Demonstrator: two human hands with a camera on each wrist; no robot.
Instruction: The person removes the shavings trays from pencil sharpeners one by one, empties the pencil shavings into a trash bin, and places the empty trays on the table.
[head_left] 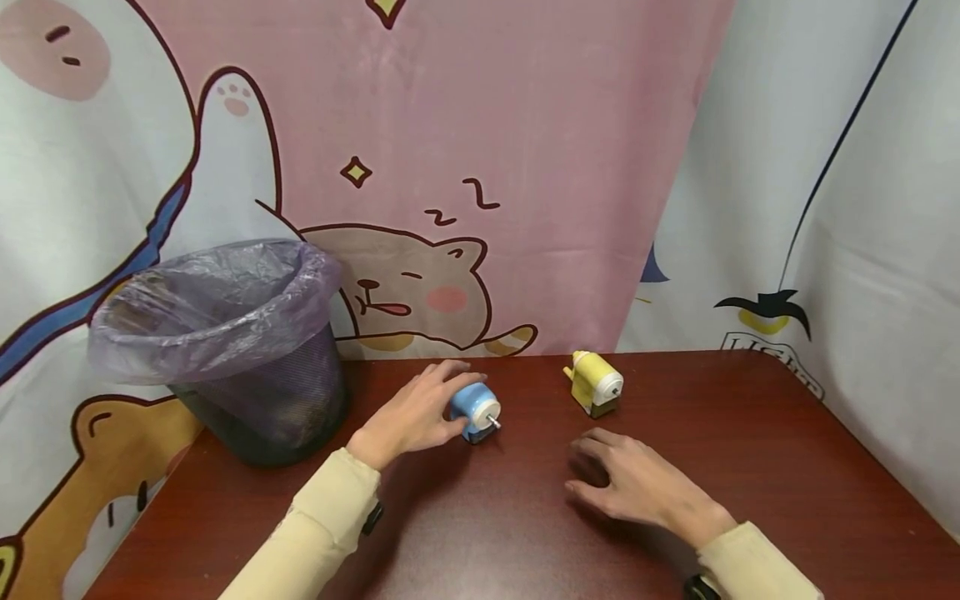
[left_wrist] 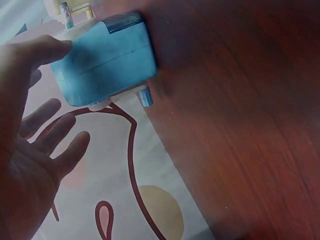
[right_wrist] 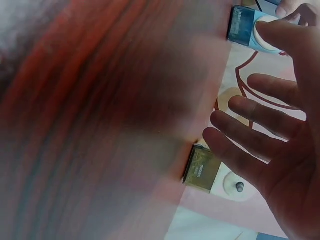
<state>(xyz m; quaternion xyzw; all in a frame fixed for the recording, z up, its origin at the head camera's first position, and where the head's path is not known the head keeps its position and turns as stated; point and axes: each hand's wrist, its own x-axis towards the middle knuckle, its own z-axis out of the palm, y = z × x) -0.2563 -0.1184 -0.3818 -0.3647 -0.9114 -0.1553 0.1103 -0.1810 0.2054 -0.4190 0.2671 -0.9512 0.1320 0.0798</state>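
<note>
A blue hand-crank pencil sharpener (head_left: 475, 408) stands near the back of the table, a silver pin sticking out of its white front. My left hand (head_left: 420, 412) arches around its left side; in the left wrist view the thumb overlaps the blue body (left_wrist: 107, 62), while the other fingers are loosely spread beside it. Its crank knob (left_wrist: 145, 97) shows there too. To the right, a yellow pencil sharpener (head_left: 595, 383) stands with its white face toward me. Just in front of it, my right hand (head_left: 637, 483) hovers low over the tabletop, fingers extended and holding nothing.
A mesh waste bin (head_left: 258, 408) lined with a purple plastic bag (head_left: 217, 358) stands at the table's left back. Behind the dark red wooden table (head_left: 525, 542) hangs a printed cartoon curtain (head_left: 570, 167). The table's right edge runs along a white curtain.
</note>
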